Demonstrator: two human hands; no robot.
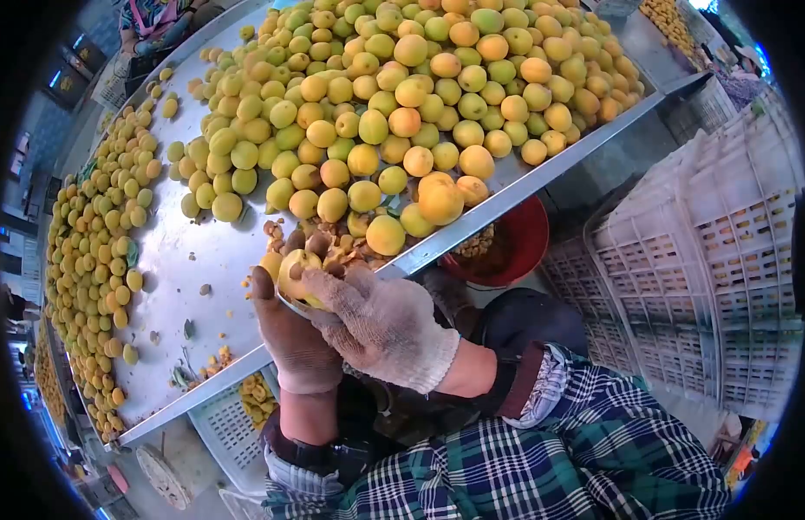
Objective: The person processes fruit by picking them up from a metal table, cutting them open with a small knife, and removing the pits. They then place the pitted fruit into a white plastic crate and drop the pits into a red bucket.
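Both my hands wear pale knit gloves stained brown at the fingers, and they meet at the table's front edge. My left hand [298,342] is closed around a yellow apricot [296,270], its thumb up along the near side. Over it from the right comes my right hand [389,334], fingers bent and pressed to the same fruit. A thin pale edge shows below the apricot between the gloves; what it belongs to is hidden. Torn brown apricot scraps [350,251] lie just beyond my fingertips, beside whole apricots [386,235].
A large apricot heap [402,95] covers the metal table [181,269], with another pile [99,225] on the left. Below the raised rim are a red bucket [528,243] and a white basket [233,433] holding apricot pieces. Stacked plastic crates [714,251] stand right. Another person [155,22] sits across.
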